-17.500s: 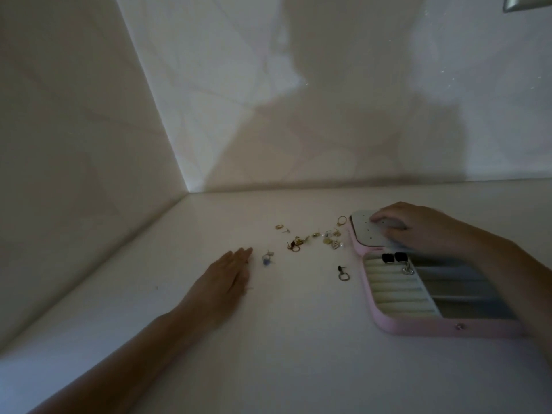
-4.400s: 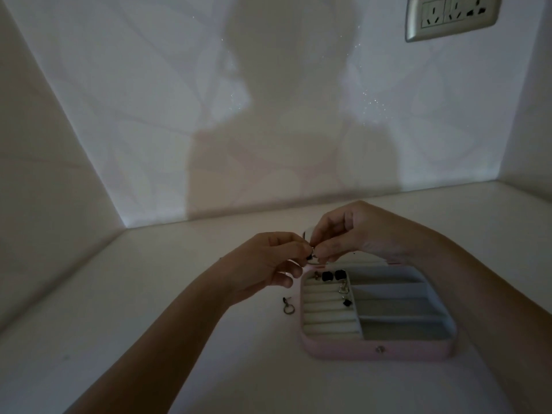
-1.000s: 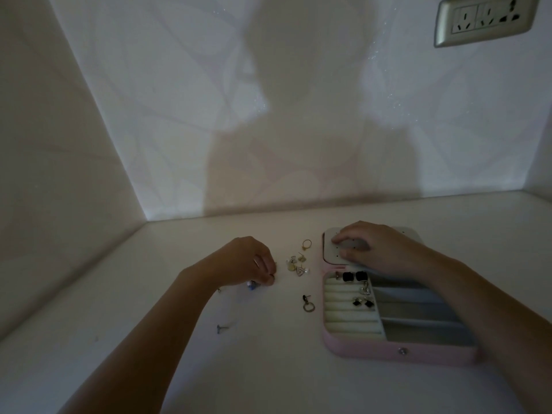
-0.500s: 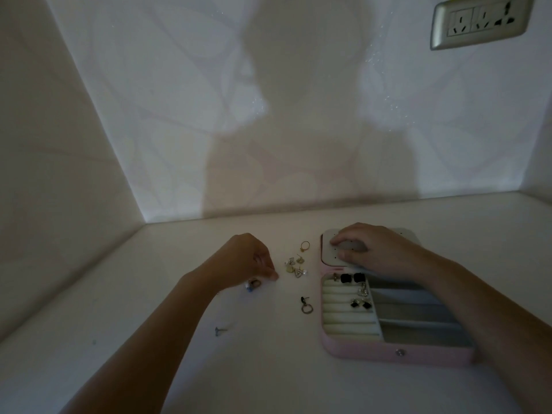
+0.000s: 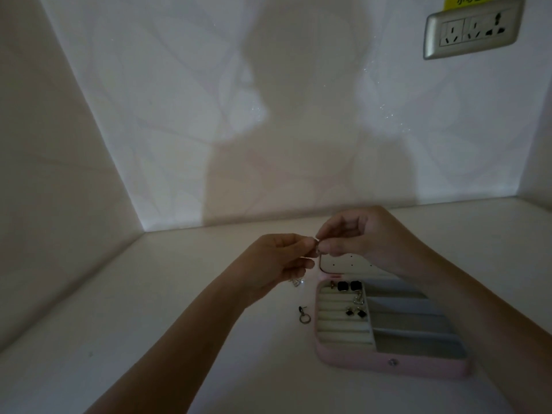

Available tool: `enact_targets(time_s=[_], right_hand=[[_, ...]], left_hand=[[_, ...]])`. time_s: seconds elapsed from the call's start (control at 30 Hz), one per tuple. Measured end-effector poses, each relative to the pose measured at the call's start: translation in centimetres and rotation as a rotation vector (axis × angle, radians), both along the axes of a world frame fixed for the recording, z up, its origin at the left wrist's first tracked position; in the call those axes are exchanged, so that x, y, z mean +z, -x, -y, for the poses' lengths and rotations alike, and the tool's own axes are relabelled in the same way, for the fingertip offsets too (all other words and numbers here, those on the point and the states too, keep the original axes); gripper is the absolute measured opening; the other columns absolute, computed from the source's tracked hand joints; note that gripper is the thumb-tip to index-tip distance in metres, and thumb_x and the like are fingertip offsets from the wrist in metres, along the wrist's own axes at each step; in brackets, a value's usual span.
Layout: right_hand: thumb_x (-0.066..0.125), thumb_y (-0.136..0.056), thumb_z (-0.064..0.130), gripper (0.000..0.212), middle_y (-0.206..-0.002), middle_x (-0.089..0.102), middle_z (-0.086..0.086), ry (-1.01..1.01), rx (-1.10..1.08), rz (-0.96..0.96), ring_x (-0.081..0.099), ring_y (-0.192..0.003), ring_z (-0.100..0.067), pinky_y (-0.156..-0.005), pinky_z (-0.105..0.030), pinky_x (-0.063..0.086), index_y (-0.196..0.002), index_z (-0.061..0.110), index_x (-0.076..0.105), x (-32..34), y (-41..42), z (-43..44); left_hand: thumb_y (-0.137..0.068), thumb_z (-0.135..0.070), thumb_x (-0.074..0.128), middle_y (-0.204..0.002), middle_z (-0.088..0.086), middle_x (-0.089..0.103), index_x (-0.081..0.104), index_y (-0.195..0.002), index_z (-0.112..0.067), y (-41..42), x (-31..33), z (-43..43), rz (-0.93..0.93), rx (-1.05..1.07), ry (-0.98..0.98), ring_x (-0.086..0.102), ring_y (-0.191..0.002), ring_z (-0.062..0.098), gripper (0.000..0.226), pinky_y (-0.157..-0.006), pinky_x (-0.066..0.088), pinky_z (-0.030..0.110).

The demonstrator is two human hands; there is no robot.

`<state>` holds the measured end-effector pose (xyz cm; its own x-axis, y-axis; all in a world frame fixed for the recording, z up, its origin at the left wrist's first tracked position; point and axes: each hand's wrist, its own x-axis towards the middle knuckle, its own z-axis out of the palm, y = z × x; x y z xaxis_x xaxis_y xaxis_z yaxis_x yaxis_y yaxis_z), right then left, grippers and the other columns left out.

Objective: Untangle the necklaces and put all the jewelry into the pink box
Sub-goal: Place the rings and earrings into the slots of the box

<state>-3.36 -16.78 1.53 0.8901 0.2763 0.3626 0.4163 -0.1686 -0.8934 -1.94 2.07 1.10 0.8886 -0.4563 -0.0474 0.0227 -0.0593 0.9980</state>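
Both hands raised over the tabletop [image 5: 149,324], fingertips meeting. Left hand [image 5: 280,261] and right hand [image 5: 355,234] each pinch the same small jewelry piece [image 5: 316,241]; too small and dim to identify. Pink box [image 5: 358,364] lies open below the right hand, its perforated lid panel [image 5: 343,264] just under that wrist. Black stud earrings [image 5: 349,285] sit in the ring rolls. Hoop earring [image 5: 304,316] on the tabletop below the left hand, beside the box. More jewelry [image 5: 297,282] partly hidden under the left hand.
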Motion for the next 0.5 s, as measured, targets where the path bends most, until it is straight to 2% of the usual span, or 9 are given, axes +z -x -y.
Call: enact_targets(time_s=[0.13, 0.27, 0.43, 0.5], right_hand=[[0.074, -0.074, -0.003, 0.011, -0.07, 0.071, -0.007, -0.019, 0.007, -0.014, 0.066, -0.063, -0.01, -0.06, -0.016, 0.052, -0.08, 0.004, 0.069, 0.02, 0.07, -0.01], [0.074, -0.075, -0.002, 0.011, -0.069, 0.071, -0.005, -0.032, -0.021, -0.02, 0.067, -0.063, -0.01, -0.061, -0.018, 0.053, -0.082, 0.003, 0.068, -0.02, -0.06, 0.21], [0.075, -0.075, -0.001, 0.013, -0.074, 0.072, -0.012, -0.043, -0.064, -0.034, 0.069, -0.067, -0.015, -0.062, -0.021, 0.055, -0.085, 0.002, 0.067, 0.08, -0.04, 0.31], [0.074, -0.076, -0.001, 0.013, -0.076, 0.072, -0.014, -0.04, -0.057, -0.036, 0.07, -0.069, -0.016, -0.063, -0.022, 0.056, -0.086, 0.003, 0.066, 0.11, -0.01, 0.3]], left_hand=[[-0.09, -0.017, 0.059, -0.072, 0.0, 0.069, 0.068, -0.09, -0.008, 0.3, -0.2, 0.51, 0.021, 0.074, 0.026, 0.062, -0.065, 0.006, 0.012, -0.062, 0.049, 0.017], [-0.088, -0.015, 0.062, -0.077, 0.001, 0.071, 0.068, -0.09, -0.01, 0.4, -0.1, 0.78, 0.04, 0.146, 0.078, 0.067, -0.07, 0.009, 0.008, -0.063, 0.051, 0.018], [-0.07, -0.015, 0.073, -0.078, 0.004, 0.071, 0.07, -0.089, -0.01, 0.58, 0.13, 0.87, 0.101, 0.139, 0.082, 0.066, -0.072, 0.01, 0.019, -0.065, 0.05, 0.017], [-0.075, -0.01, 0.072, -0.077, 0.004, 0.071, 0.07, -0.088, -0.01, 0.62, 0.11, 0.99, 0.124, 0.149, 0.069, 0.065, -0.07, 0.009, 0.013, -0.065, 0.049, 0.017]])
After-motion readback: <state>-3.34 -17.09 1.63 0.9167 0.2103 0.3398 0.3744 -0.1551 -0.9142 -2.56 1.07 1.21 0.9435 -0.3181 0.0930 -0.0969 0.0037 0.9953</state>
